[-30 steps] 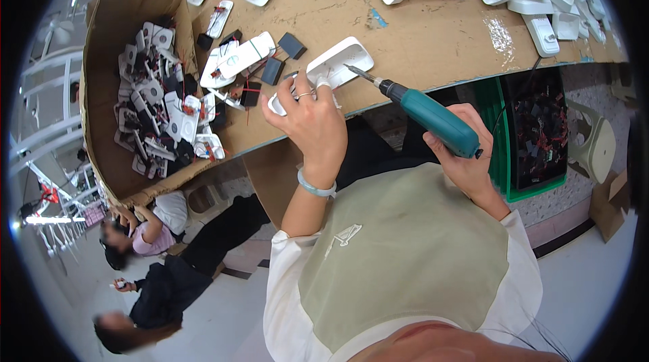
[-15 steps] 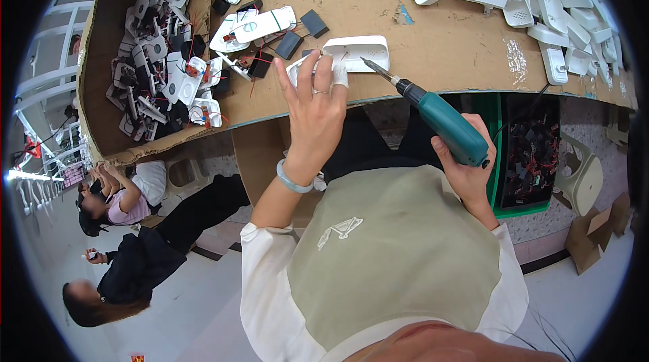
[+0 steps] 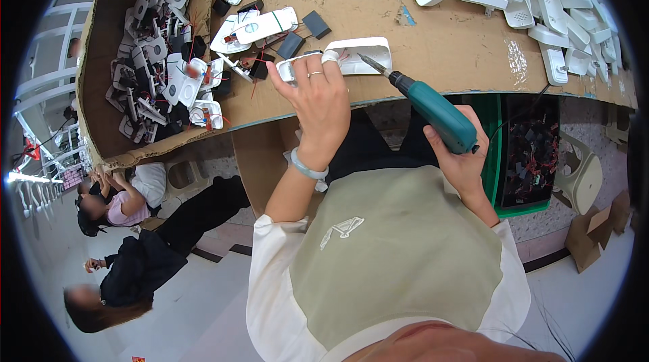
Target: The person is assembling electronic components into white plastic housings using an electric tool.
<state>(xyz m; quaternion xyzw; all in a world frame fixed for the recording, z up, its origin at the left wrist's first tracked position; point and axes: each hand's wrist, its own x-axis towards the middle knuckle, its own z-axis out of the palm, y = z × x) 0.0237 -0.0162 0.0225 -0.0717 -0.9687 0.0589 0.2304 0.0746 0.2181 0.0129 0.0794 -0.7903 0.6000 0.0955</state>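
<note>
The right hand (image 3: 465, 150) grips the green screwdriver (image 3: 439, 113), probably hefty, best held by its barrel. Beyond, the left hand (image 3: 319, 108) curls its fingers at the white shell (image 3: 378, 51), grip unclear; on the worktop (image 3: 466, 58), it looks light, stiff, rim-holdable.

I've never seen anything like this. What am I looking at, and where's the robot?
There's no robot: these are a person's bare hands, seen from above by a wide fisheye camera on their head, so straight edges bend.

The right hand holds a green-and-black electric screwdriver, its tip over an open white plastic shell. The left hand covers the shell's left end; its exact grip is hidden.

On the brown cardboard-covered table lie more white plastic shells and dark rectangular blocks. At left, a brown cardboard box holds wired white parts.
</note>
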